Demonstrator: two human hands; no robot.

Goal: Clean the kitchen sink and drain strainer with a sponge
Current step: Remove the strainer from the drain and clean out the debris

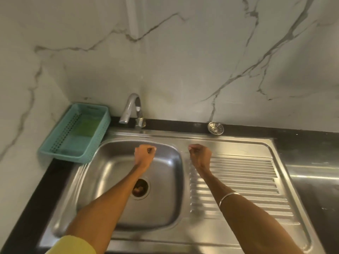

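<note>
Here I have both fists clenched on nothing: my left hand (145,153) hovers over the far part of the sink (161,204) basin, my right hand (200,155) over the near edge of the ribbed drainboard (244,182). The drain opening (139,188) lies bare at the basin's centre, something brownish in it. The drain strainer (215,127) sits apart on the black worktop (300,136) strip at one o'clock, against the marble wall. At ten o'clock a teal basket (55,153) holds the green sponge (85,125), just left of the tap (133,110). A bangle (228,197) circles my right forearm.
</note>
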